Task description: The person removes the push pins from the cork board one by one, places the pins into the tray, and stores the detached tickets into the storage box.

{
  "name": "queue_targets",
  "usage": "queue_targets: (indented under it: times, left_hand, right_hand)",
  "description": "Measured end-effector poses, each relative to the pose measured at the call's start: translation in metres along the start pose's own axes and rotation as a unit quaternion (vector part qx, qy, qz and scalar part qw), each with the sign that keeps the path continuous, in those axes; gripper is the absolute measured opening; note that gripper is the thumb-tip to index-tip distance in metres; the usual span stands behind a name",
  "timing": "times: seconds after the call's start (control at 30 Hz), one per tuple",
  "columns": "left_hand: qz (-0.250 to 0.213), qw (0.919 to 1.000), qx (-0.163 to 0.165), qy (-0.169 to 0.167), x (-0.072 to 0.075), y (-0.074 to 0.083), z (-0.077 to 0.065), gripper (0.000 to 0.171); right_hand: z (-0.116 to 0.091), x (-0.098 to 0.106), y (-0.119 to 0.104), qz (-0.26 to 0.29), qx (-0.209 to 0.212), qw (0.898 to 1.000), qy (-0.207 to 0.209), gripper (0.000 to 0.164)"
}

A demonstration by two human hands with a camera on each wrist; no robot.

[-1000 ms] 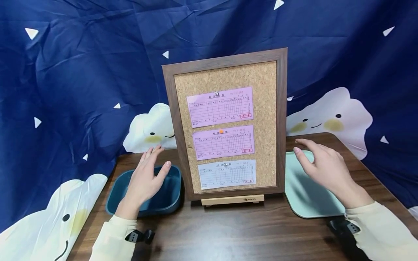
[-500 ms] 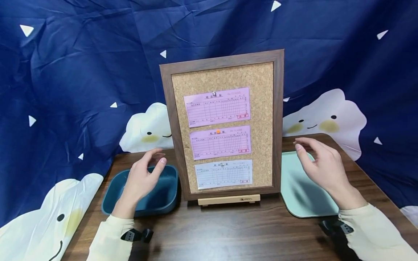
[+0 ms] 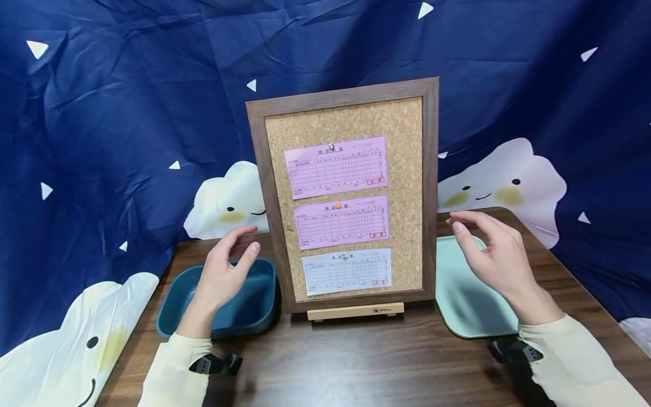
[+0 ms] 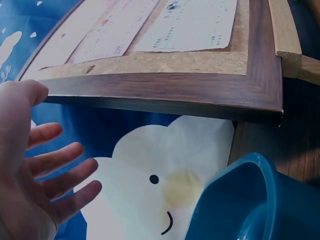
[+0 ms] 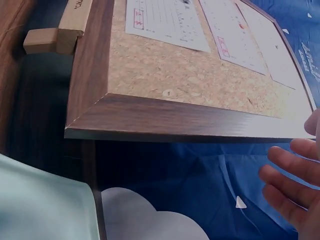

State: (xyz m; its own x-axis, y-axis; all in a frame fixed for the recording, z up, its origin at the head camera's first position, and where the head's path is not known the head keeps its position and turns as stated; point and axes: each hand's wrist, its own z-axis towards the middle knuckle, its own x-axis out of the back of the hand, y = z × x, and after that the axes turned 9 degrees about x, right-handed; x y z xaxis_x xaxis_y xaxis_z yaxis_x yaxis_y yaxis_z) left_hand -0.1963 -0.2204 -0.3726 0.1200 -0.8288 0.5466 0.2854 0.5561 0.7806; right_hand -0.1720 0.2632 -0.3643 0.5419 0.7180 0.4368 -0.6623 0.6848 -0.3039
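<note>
the left hand [image 3: 222,277] now arches its fingers closer to the grainy cork board [image 3: 405,215] than a second ago. the board, bearing three paper slips [image 3: 341,226], stands between these fingertips and the right hand [image 3: 494,257]'s, both hands relaxed wide. the left wrist view fans out four fingers that overlap in the head view, near a glossy blue tub [image 3: 254,305].

Pink slips [image 3: 336,172], pale-blue slip [image 3: 347,274], speckled tan cork [image 3: 405,198], teal bin [image 3: 249,329]

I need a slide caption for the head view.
Left hand and right hand, both empty, flank a corkboard with three pinned slips.
</note>
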Motion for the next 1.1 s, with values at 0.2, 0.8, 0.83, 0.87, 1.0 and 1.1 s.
queue_targets:
  times: [0.2, 0.8, 0.83, 0.87, 1.0, 1.1]
  left_hand:
    - [-0.019, 0.9995, -0.019, 0.015, -0.003, 0.004, 0.001, 0.036]
    - [-0.08, 0.9928, -0.086, 0.024, -0.012, 0.012, 0.01, 0.043]
    - [-0.079, 0.9925, -0.091, 0.022, -0.013, 0.012, 0.011, 0.044]
    - [-0.078, 0.9923, -0.094, 0.02, -0.013, 0.012, 0.011, 0.044]
    - [-0.072, 0.9932, -0.091, 0.004, -0.014, 0.014, 0.013, 0.047]
    - [-0.07, 0.9941, -0.083, -0.006, -0.013, 0.016, 0.014, 0.048]
  right_hand:
    - [0.006, 0.003, -0.001, 0.001, 0.015, 1.0, 0.012, 0.025]
    - [0.031, 0.0, -0.009, 0.047, 0.073, 0.996, 0.004, 0.026]
    - [0.032, -0.001, -0.01, 0.048, 0.074, 0.996, 0.003, 0.027]
    - [0.033, -0.002, -0.011, 0.048, 0.075, 0.996, 0.001, 0.027]
    - [0.039, -0.004, -0.014, 0.047, 0.075, 0.996, -0.004, 0.027]
    - [0.044, -0.004, -0.017, 0.045, 0.074, 0.996, -0.004, 0.025]
